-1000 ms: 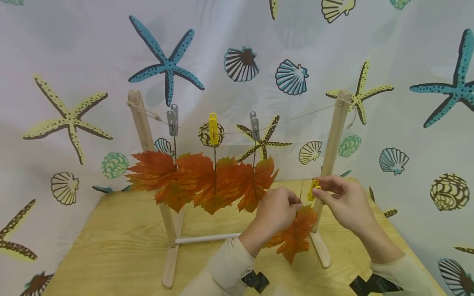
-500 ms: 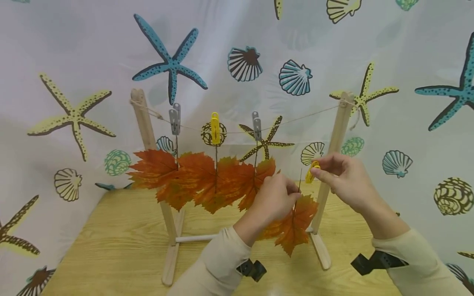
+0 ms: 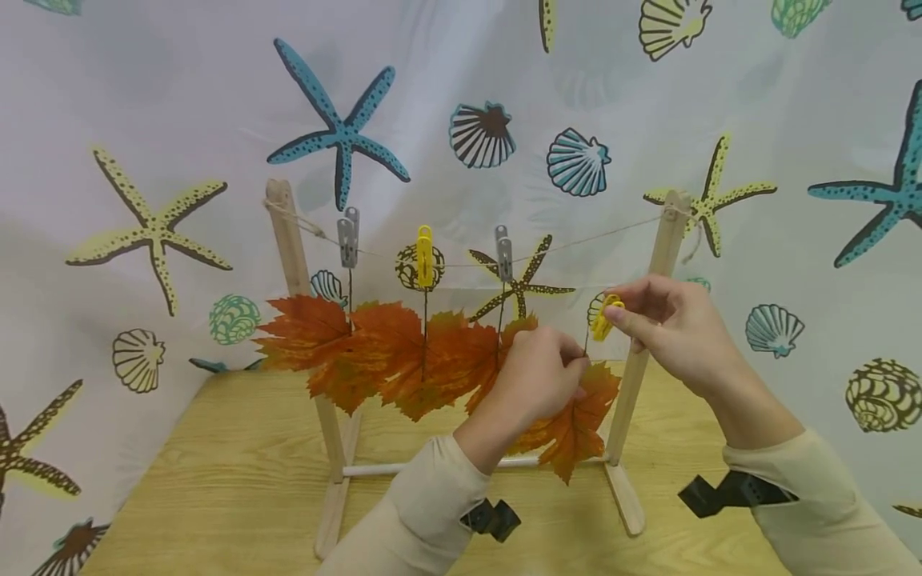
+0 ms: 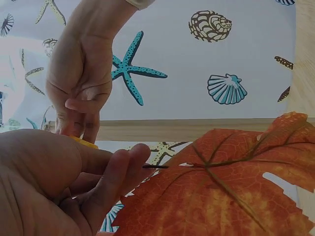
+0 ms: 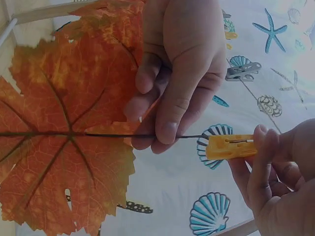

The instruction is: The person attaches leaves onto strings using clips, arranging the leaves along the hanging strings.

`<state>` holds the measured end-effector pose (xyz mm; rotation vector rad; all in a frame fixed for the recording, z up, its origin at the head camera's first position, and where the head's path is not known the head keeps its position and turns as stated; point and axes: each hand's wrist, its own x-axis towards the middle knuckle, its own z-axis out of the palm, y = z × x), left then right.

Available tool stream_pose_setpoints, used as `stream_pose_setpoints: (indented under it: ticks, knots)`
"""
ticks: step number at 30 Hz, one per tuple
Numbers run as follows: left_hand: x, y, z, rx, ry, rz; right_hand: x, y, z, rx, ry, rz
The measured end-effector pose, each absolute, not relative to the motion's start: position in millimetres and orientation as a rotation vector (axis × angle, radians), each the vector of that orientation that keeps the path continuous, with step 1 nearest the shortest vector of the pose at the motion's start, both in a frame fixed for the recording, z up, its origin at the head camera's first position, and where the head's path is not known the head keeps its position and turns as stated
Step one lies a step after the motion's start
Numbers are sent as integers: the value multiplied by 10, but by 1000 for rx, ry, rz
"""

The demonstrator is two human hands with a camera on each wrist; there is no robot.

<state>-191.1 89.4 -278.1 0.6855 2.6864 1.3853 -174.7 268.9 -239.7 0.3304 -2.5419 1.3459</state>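
Observation:
My left hand [image 3: 542, 374] pinches the dark stem [image 5: 113, 134] of an orange-red artificial maple leaf [image 3: 576, 420], which hangs below the fingers. A yellow clothespin [image 5: 229, 146] is pinched between the thumb and fingers of my right hand [image 3: 673, 332]. In the right wrist view the clothespin's end overlaps the tip of the stem. Both hands are below the right part of a twine line [image 3: 598, 238]. Left of them, gray clothespins [image 3: 504, 254] and a yellow clothespin [image 3: 425, 258] hold more maple leaves [image 3: 389, 344] by their stems on that line.
The twine is tied between a left wooden post [image 3: 290, 240] and a right wooden post [image 3: 666, 240]. A white rod [image 3: 374, 470] joins their feet on the wood-grain table [image 3: 216, 480]. Behind stands a white curtain [image 3: 504, 48] printed with starfish and shells.
Both hands have risen toward the twine, the left carrying the leaf and the right the yellow clothespin. The clothespin has come closer to the stem's tip. The head view has shifted slightly.

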Motion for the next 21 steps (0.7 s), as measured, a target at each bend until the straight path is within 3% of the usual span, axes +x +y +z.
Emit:
stream_pose_setpoints:
  ticks: [21]
  knots:
    - [-1927, 821, -2595, 780, 2894, 1382, -1784, 2553, -1915, 431, -2512, 1250]
